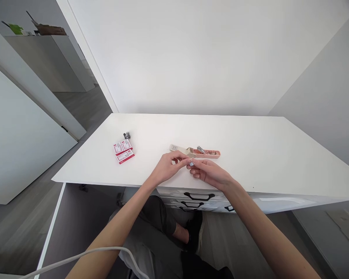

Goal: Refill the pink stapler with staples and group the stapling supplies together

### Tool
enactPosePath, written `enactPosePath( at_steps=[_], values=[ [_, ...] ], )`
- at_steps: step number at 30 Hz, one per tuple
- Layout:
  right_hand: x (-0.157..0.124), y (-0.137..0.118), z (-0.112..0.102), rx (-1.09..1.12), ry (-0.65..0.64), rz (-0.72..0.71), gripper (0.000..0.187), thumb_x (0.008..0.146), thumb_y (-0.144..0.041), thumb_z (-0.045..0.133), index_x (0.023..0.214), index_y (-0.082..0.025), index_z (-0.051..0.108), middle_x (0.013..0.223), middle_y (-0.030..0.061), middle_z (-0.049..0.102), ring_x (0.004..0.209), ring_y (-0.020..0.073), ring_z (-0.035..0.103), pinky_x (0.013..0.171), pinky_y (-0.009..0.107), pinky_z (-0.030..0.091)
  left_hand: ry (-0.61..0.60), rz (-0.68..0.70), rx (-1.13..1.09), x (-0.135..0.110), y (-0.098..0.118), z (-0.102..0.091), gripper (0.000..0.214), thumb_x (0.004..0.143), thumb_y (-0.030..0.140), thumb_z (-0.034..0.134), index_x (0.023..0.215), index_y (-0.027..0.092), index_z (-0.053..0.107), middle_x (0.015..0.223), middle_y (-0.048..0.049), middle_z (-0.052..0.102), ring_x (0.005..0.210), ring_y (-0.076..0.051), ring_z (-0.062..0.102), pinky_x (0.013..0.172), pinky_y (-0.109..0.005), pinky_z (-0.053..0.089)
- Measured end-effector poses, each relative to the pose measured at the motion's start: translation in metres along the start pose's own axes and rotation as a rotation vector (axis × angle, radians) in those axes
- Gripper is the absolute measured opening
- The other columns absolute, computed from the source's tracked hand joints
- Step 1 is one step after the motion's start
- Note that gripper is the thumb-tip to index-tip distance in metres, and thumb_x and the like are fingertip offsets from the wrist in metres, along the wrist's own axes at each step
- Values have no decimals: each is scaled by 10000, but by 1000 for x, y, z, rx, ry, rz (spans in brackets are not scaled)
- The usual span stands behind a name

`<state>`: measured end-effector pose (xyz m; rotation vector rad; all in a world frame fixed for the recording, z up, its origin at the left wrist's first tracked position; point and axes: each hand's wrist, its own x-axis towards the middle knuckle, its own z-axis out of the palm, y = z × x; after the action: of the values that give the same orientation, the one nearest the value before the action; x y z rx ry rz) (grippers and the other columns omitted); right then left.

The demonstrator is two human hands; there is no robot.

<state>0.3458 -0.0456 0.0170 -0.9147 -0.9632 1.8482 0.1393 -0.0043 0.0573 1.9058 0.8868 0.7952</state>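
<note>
so far left on the white bench (250,155) there's a few little red and white boxes (123,152) with a black clip (126,135) just behind them. Near the front edge in the middle, the left hand (168,167) is pinching a small pale piece (191,164), too tiny to make out. Just behind lies a beige and pink stapler (195,151), opened out flat. The right hand (211,173) pinches that same piece from the other side
</note>
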Motion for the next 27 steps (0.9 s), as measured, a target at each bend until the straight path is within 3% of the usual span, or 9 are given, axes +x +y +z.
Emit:
enactPosePath(
  at_steps=[5,8,12,15,19,22,25,27],
  values=[
    [-3,-7,0,-95,76,-48,448,882,-626,798,1020,-202,830,1077,91,718,821,149,573,707,316,462,34,-34,-30,6,-3,5,352,956,546,676,901,220,798,956,-44,792,875,-195,656,806,-339,495],
    [-9,-11,9,-335,242,-164,484,876,-646,781,1112,-224,800,1154,115,752,882,204,638,758,371,512,102,-78,-73,8,-6,9,340,954,540,688,912,222,801,968,-42,802,914,-207,688,851,-351,515],
    [-12,-8,23,-753,495,-423,482,890,-642,754,1220,-290,739,1235,104,763,916,275,703,815,452,551,204,-155,-129,9,-9,16,327,925,541,727,937,226,811,1005,-49,816,955,-232,723,890,-378,553],
    [-9,-1,28,-945,597,-535,434,947,-677,664,1147,-305,761,1189,109,777,846,290,710,800,455,528,218,-175,-156,8,-9,21,331,930,541,718,955,226,815,1027,-54,823,982,-246,737,930,-401,572],
    [-4,5,24,-1027,644,-559,445,995,-684,595,1126,-302,780,1168,114,790,901,307,738,801,422,510,212,-167,-126,7,-8,24,350,972,548,667,985,228,809,1060,-48,822,999,-241,735,938,-394,573],
    [-7,2,17,-1069,641,-593,434,1027,-657,558,1143,-304,784,1165,104,799,941,305,745,850,436,520,268,-86,70,3,-14,19,361,1033,527,584,1091,229,780,1142,-66,791,1026,-239,708,935,-398,564],
    [-13,-7,5,-1083,680,-647,408,1036,-622,567,1145,-294,785,1120,97,804,930,294,739,866,448,534,363,95,479,-2,-29,7,313,1048,438,586,1247,234,715,1344,-109,701,1247,-288,606,1107,-480,479],
    [-16,-14,-5,-1066,718,-676,401,1030,-613,581,1128,-281,784,1105,97,802,907,286,734,848,449,545,318,168,700,-7,-41,-2,367,1044,403,597,1374,248,645,1524,-118,598,1412,-327,487,1193,-536,397]
  ],
)
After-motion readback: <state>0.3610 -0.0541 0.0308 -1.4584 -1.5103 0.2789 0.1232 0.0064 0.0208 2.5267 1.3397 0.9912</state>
